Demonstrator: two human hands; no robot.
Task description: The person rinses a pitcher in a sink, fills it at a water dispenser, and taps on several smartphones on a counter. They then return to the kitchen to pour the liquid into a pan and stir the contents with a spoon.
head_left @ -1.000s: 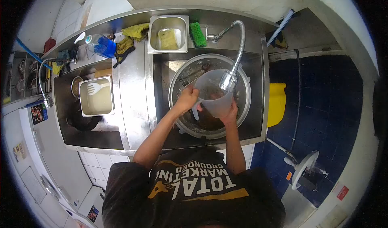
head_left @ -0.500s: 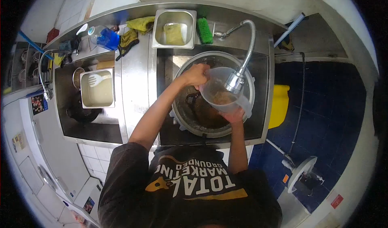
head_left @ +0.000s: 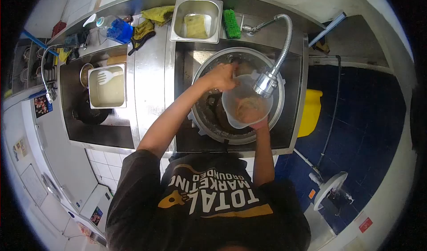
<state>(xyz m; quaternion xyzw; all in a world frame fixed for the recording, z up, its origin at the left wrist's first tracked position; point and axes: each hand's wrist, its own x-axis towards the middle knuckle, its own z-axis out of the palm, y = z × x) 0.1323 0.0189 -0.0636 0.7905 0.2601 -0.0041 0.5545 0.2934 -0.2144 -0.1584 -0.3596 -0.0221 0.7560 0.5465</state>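
Note:
A translucent plastic jug [head_left: 235, 97] is tilted over a large round metal pot [head_left: 199, 125] in the right-hand sink. My left hand [head_left: 221, 76] is at the jug's upper left rim, its fingers bent over the edge. From below and the near side, my right hand [head_left: 254, 116] supports the jug; part of it shows blurred through the plastic. Dark, wet-looking contents lie in the pot beneath. Close above the jug's right side hangs the chrome faucet head [head_left: 266, 84], with no water seen coming from it.
Behind the pot stand a steel pan [head_left: 195, 35] with a yellow sponge [head_left: 195, 26] and a green brush [head_left: 231, 24]. Left are a blue liquid bottle [head_left: 116, 30], yellow cloths [head_left: 158, 14] and another sink, where a steel pan [head_left: 107, 105] holds a white slotted turner [head_left: 105, 76].
The jug has turned, its handle leaving the lower right side and its mouth now facing me more. My left hand has shifted slightly along the rim. The camera view has moved a little.

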